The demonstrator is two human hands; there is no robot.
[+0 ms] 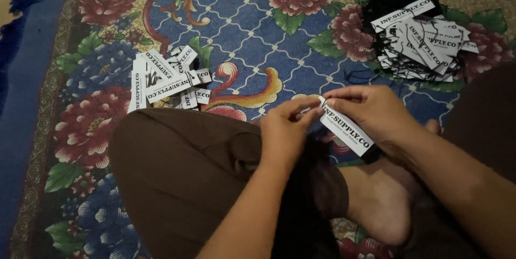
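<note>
Both hands' grip pinches a white rectangular printed tag [346,130].

Single head-worn view, looking steeply down from above the seated person's lap onto the patterned floral carpet [242,38]. Close range: forearms enter from the bottom edge, hands fall near frame centre. No second view overlaps.
</note>
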